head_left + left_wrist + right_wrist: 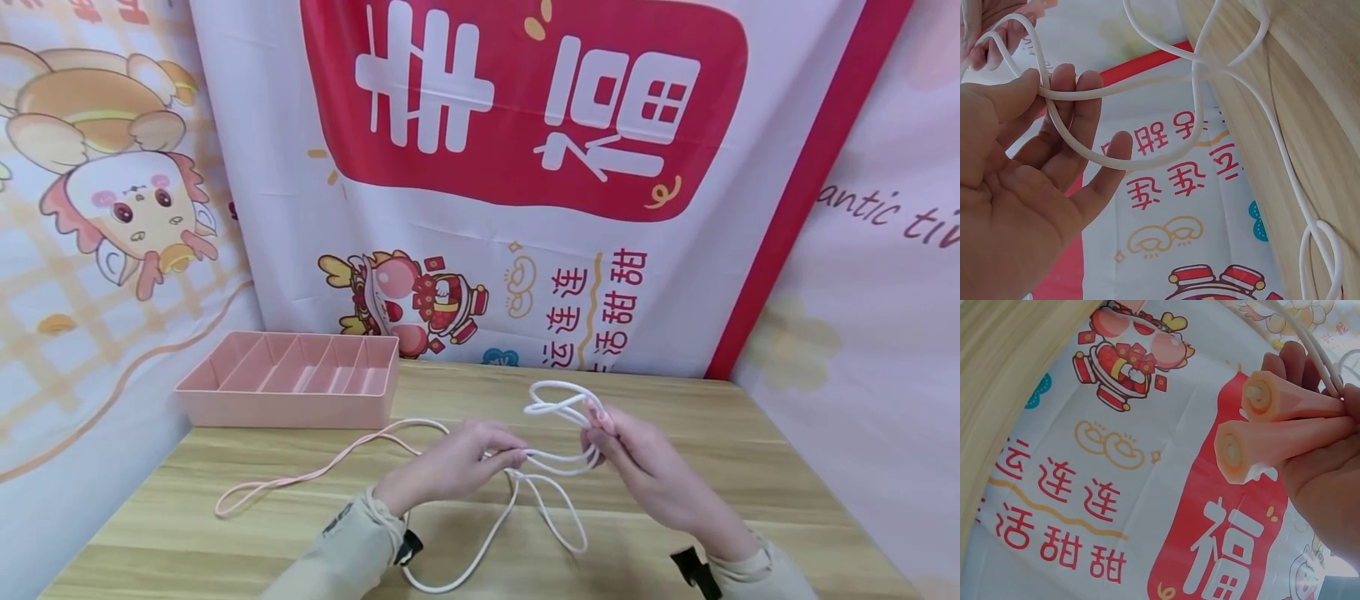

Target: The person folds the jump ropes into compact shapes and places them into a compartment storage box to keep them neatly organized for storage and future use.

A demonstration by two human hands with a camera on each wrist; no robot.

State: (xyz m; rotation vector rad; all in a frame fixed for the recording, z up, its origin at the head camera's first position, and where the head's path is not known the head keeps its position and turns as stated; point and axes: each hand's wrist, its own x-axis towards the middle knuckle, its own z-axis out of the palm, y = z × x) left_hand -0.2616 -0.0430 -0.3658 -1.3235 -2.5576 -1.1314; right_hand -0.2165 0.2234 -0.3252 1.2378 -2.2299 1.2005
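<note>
A long, thin white cord (480, 546) with two pink tapered end pieces (1288, 434) runs between both hands in loops. My right hand (648, 467) grips the two end pieces side by side along with some of the cord, whose small loops stand out above the fingers. Each end piece is wide and round at its free end, with a pale knob inside. The thumb and fingertips of my left hand (461, 462) pinch strands of the cord, and its other fingers are spread loosely in the left wrist view. A lower loop hangs between the hands over the table.
A pink divided box (285, 408) stands at the back left of the wooden table (712, 467). A pink stretch of cord (315, 475) lies in front of it, ending in a narrow loop. Printed cloth (450, 225) hangs behind and at both sides.
</note>
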